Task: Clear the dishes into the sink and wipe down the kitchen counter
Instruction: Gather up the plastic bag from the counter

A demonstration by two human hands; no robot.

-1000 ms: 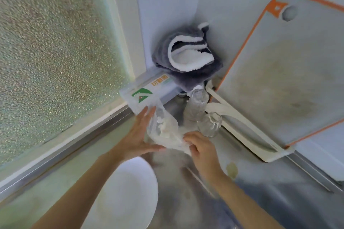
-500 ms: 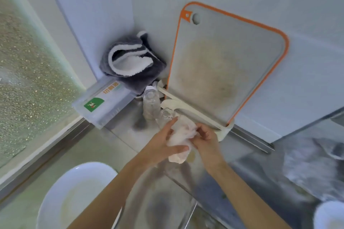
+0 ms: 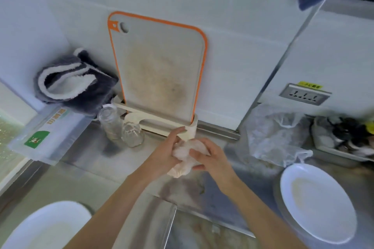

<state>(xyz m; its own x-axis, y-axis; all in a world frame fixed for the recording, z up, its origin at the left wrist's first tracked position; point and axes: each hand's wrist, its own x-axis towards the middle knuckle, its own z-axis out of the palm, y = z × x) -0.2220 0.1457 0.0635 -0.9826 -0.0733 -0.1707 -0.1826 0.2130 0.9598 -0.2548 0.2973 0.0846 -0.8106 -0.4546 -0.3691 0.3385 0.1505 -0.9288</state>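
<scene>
Both hands, left (image 3: 165, 152) and right (image 3: 210, 156), fingers curled around a crumpled white wipe (image 3: 183, 160) above the counter (image 3: 125, 159).

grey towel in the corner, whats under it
The grey towel rests on a clear plastic box with a green label. The box's back end is covered by the towel, so that part can't be seen.

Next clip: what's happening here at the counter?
A person stands at a steel kitchen counter, both hands bunching up a white cloth: the left hand and right hand close around it just in front of the cutting board. Two white plates sit on the counter, not yet in the sink. Wiping has not visibly begun.
</scene>
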